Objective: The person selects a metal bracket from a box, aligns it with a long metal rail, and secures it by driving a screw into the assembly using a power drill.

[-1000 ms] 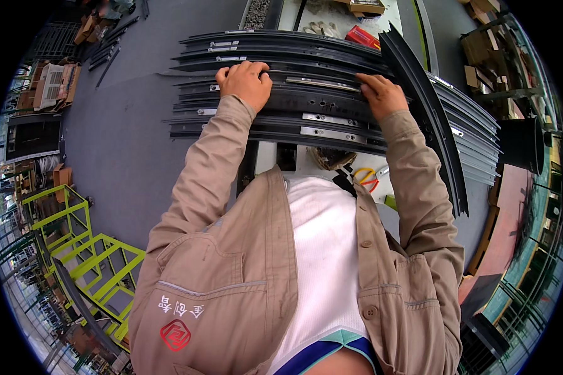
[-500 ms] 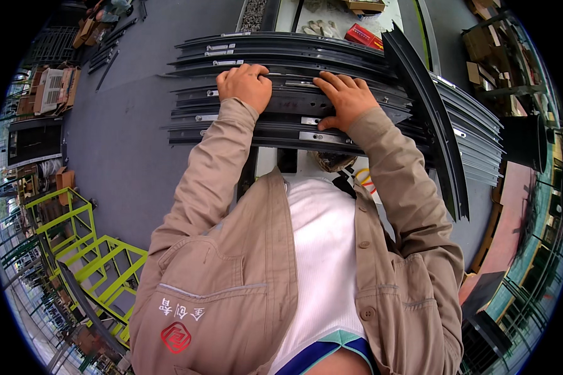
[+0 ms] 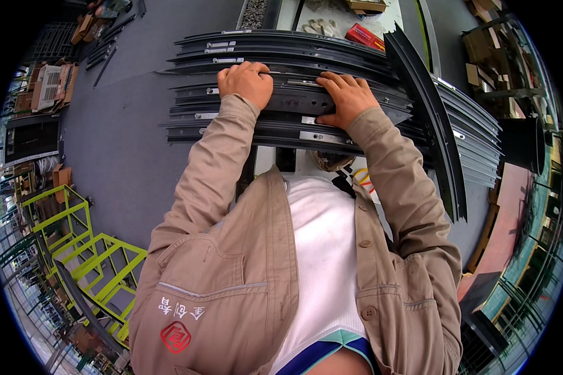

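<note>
Several long dark metal profiles (image 3: pixel 194 136) lie side by side across a workbench, with small silvery metal pieces along them. On the middle dark metal profile (image 3: pixel 294 102), which has holes in its face, both of my hands rest. My left hand (image 3: pixel 245 82) has its fingers curled together over the far edge, their tips partly hidden. To the right, my right hand (image 3: pixel 349 99) spans the same profile, fingers over its far side and thumb at the near side, beside a silvery bracket (image 3: pixel 308 120).
A dark profile (image 3: pixel 428 119) lies crosswise over the right ends of the row, with more profiles (image 3: pixel 475 134) beyond. Gloves (image 3: pixel 321 27) and a red box (image 3: pixel 364 35) sit at the far side. Yellow-green metal frames (image 3: pixel 100 250) stand at the left.
Both hands keep their hold on the profile with almost no movement. The view has shifted very slightly.
</note>
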The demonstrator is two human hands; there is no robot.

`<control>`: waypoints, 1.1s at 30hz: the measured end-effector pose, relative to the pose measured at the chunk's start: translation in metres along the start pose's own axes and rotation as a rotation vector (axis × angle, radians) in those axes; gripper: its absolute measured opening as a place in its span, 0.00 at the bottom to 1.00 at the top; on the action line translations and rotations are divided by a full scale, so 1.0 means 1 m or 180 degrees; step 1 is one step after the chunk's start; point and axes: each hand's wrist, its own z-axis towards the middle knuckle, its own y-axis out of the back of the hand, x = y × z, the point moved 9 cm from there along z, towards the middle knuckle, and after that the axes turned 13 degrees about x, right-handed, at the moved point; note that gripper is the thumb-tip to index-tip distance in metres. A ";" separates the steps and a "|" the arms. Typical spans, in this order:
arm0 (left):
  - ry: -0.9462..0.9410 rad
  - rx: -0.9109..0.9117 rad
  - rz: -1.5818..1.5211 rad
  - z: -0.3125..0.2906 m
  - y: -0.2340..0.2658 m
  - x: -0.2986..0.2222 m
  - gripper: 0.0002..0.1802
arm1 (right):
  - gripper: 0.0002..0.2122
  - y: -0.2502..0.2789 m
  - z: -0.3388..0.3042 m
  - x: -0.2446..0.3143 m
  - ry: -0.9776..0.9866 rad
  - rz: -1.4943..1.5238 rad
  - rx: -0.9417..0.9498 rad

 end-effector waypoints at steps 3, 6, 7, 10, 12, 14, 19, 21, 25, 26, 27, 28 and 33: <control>0.0032 0.0042 -0.0011 0.002 -0.002 0.002 0.14 | 0.40 0.000 0.000 0.000 -0.0013 -0.0002 0.0023; 0.0023 0.0040 -0.0035 0.002 -0.002 0.002 0.13 | 0.41 0.000 0.001 0.001 -0.0034 -0.0020 0.0051; 0.0015 0.0024 -0.0039 0.002 -0.003 0.002 0.14 | 0.41 0.000 0.001 0.001 -0.0035 -0.0025 0.0049; 0.0013 0.0009 -0.0033 0.002 -0.003 0.003 0.14 | 0.41 0.001 0.001 0.001 -0.0035 -0.0022 0.0051; 0.0029 0.0055 -0.0014 0.002 -0.004 0.003 0.14 | 0.41 0.001 0.001 0.001 -0.0030 -0.0012 0.0053; 0.0013 0.0054 0.0018 0.002 -0.005 0.002 0.14 | 0.41 0.000 0.001 0.001 -0.0021 0.0002 0.0049; 0.0050 0.0135 0.0040 0.002 -0.005 0.002 0.15 | 0.41 -0.001 0.001 -0.001 -0.0010 0.0005 0.0024; 0.0044 0.0140 0.0030 0.002 -0.004 0.001 0.15 | 0.41 -0.001 0.001 0.000 -0.0015 -0.0003 0.0025; 0.0056 0.0186 0.0054 0.003 -0.007 0.003 0.15 | 0.41 -0.001 0.001 0.000 -0.0023 -0.0012 0.0028; 0.0059 0.0193 0.0074 0.004 -0.007 0.003 0.15 | 0.41 -0.001 0.001 0.000 -0.0026 -0.0012 0.0026; 0.0064 0.0200 0.0093 0.004 -0.008 0.003 0.15 | 0.41 -0.001 0.001 0.000 -0.0015 -0.0009 0.0034; 0.0067 0.0202 0.0098 0.004 -0.008 0.003 0.15 | 0.40 -0.001 0.001 0.000 -0.0004 -0.0005 0.0042; 0.0058 0.0325 -0.0014 0.005 -0.006 0.003 0.14 | 0.40 0.000 0.001 0.000 0.0028 -0.0010 0.0014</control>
